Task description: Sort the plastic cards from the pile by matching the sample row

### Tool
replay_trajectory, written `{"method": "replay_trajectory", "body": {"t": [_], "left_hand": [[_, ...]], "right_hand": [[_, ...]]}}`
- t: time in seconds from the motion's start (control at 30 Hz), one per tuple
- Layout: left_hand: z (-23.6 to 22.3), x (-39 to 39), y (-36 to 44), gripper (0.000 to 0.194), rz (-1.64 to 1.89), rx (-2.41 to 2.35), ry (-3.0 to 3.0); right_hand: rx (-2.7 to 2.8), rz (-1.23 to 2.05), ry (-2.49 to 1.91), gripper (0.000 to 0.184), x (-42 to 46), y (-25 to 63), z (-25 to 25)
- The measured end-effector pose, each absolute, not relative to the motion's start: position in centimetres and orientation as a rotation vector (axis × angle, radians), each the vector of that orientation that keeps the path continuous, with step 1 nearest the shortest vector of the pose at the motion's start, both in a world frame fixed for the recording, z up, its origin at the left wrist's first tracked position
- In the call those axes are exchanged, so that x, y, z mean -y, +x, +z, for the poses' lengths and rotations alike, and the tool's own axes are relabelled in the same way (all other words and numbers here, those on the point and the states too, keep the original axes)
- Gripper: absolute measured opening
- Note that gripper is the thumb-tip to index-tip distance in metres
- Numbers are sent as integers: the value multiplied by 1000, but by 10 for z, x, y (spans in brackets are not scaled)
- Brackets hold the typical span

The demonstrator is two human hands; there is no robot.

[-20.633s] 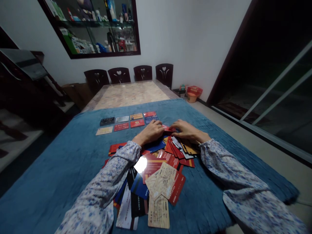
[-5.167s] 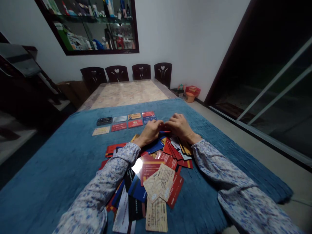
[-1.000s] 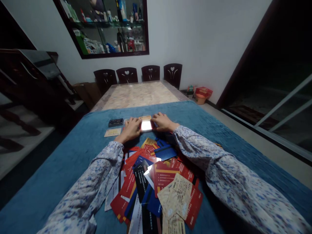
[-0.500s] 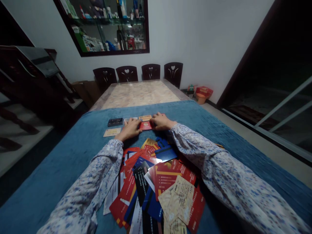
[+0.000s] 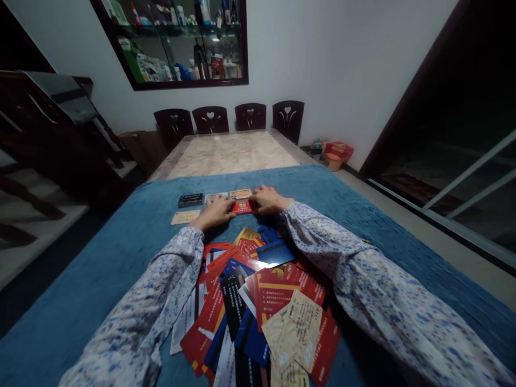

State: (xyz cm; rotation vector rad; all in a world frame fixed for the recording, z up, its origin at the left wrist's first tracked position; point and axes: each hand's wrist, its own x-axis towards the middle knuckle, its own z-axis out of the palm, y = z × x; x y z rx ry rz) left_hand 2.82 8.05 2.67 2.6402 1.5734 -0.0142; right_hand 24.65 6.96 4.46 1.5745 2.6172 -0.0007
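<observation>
A red card (image 5: 242, 207) lies in the front row of laid-out cards, or on a stack there. The fingers of my left hand (image 5: 217, 210) grip its left edge, and those of my right hand (image 5: 266, 201) press its right edge. Beyond it shows a yellow-orange card (image 5: 241, 194). My left hand partly covers a whitish card (image 5: 216, 197). Further left are a black stack of cards (image 5: 191, 200) and a cream card (image 5: 185, 217). Between my forearms spreads a loose, overlapping pile of red, blue, black and cream cards (image 5: 278, 298).
A blue cloth (image 5: 133, 258) covers the near part of the long table, whose marble-patterned top (image 5: 237, 153) shows beyond. Several dark chairs (image 5: 250, 115) stand at the far end. A glass-shelved cabinet (image 5: 181, 83) is set in the wall, and an orange bucket (image 5: 334, 161) stands on the floor.
Earlier, both hands worked at the pile's far right side. They have since come to the red card's place in the row. The card's bright glare has gone in the last second.
</observation>
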Motion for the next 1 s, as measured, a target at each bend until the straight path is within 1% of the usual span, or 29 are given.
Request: {"method": "replay_trajectory", "body": {"t": [0.17, 0.3, 0.43, 0.6, 0.8, 1.0], "left_hand": [[25, -82, 27, 33, 3, -1555, 2662], [25, -83, 25, 35, 93, -1539, 2665], [26, -83, 25, 30, 159, -1506, 2666], [27, -80, 26, 27, 148, -1517, 2681], [28, -78, 30, 24, 158, -1530, 2670], [29, -78, 32, 25, 159, -1538, 2667]], "right_hand": [[-2615, 14, 1563, 43, -72, 246, 45], [-2626, 12, 1561, 43, -73, 246, 44], [-2621, -6, 1556, 43, -73, 245, 46], [-2619, -5, 1539, 40, -73, 244, 51], [-2618, -6, 1531, 43, -71, 243, 53], [-2624, -10, 1538, 40, -69, 243, 55]]}}
